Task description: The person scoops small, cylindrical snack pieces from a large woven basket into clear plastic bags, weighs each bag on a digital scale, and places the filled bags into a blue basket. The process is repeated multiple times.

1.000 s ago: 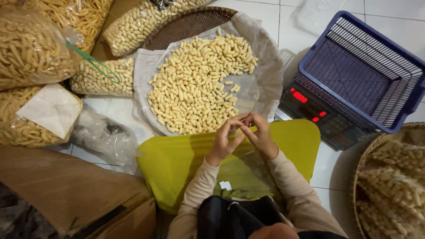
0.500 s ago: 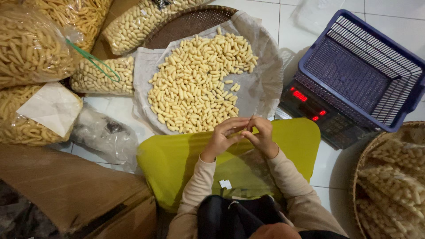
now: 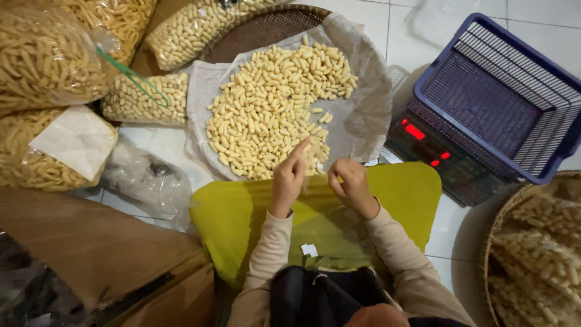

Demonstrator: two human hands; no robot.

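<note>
1. We look straight down at a person seated on a white tiled floor, with both sleeved forearms stretched out over a yellow-green tray [image 3: 417,194] that rests across the lap.
2. Our left hand [image 3: 289,175] is raised at the tray's far edge, fingers extended and pressed together, their tips reaching the near rim of the snack heap.
3. Our right hand [image 3: 350,184] sits just beside it, apart from it, fingers curled inward; it may be pinching a thin clear plastic bag, but we cannot tell for sure because the film is nearly invisible.
4. The heap of pale finger-shaped snacks [image 3: 272,115] lies on a clear plastic sheet [image 3: 363,109] spread in a round woven tray [image 3: 266,27], just beyond the hands.
5. Filled plastic bags of the same snacks [image 3: 45,57] are stacked at the upper left.
6. A digital scale [image 3: 442,160] with red lit digits stands to the right, carrying an empty blue plastic basket [image 3: 502,97].
7. A small white paper slip [image 3: 309,249] lies on the yellow-green tray near the body.
8. A brown cardboard box [image 3: 91,254] sits at lower left, and a woven basket of snacks [image 3: 538,254] at lower right.
</note>
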